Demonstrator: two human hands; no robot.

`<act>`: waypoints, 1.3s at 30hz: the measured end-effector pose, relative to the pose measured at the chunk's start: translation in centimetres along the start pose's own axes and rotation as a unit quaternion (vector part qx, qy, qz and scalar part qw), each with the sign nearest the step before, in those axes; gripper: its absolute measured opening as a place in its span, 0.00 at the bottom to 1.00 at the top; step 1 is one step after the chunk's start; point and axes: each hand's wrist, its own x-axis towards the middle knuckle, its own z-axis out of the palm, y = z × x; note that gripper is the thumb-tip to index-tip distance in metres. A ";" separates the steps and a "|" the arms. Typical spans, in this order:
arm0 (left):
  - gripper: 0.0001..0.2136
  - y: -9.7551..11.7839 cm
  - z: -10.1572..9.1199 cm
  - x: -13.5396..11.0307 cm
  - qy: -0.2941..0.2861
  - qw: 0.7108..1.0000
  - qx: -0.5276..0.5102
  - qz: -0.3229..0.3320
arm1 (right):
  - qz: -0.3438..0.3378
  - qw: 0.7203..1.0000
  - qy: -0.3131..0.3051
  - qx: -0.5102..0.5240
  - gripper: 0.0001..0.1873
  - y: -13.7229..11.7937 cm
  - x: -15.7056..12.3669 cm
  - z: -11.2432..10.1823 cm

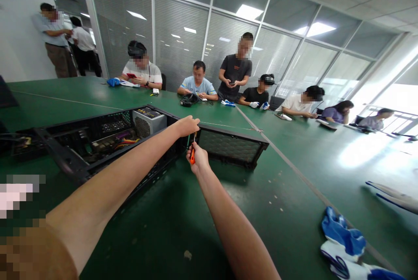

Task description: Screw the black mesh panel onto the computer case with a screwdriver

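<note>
Hands near together at rim of open black metal computer case [153, 172] on green surface [261, 193]; left hand [187, 125] curled on rim; right hand [198, 159] clamps orange-handled screwdriver [192, 156]; upward-angled tip may slip.

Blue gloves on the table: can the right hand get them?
Probably yes: only bare table lies between the right hand and the gloves, though it is holding a screwdriver.

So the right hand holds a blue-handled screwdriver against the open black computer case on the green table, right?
Not quite. The head view shows the screwdriver has an orange handle, not a blue one. Otherwise yes: the right hand holds it against the open black computer case on the green table.
</note>
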 end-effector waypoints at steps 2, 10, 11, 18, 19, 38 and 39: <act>0.09 0.0 0.1 0.0 -0.004 1.000 0.006 0.003 | 0.012 1.000 -0.006 -0.003 0.11 0.2 0.0 -0.2; 0.09 0.0 0.3 0.0 -0.009 1.000 0.012 0.006 | -0.008 1.000 -0.005 0.009 0.11 0.6 0.2 -0.3; 0.09 0.0 0.2 0.0 -0.012 1.000 0.014 0.006 | -0.007 1.000 -0.003 0.004 0.10 0.5 0.1 -0.3; 0.09 0.2 0.2 0.2 -0.009 1.000 0.020 0.006 | 0.010 1.000 -0.022 -0.018 0.13 0.7 -0.1 -0.4; 0.09 0.2 0.3 0.2 -0.006 1.000 0.023 0.007 | 0.008 1.000 -0.023 -0.018 0.13 0.8 -0.1 -0.4; 0.09 -0.1 0.3 0.5 -0.030 0.999 0.009 0.010 | 0.006 0.998 -0.024 0.065 0.12 1.2 -0.3 0.4; 0.09 -0.1 0.3 0.5 -0.031 0.999 0.008 0.009 | 0.013 0.997 -0.027 0.067 0.13 1.2 -0.4 0.5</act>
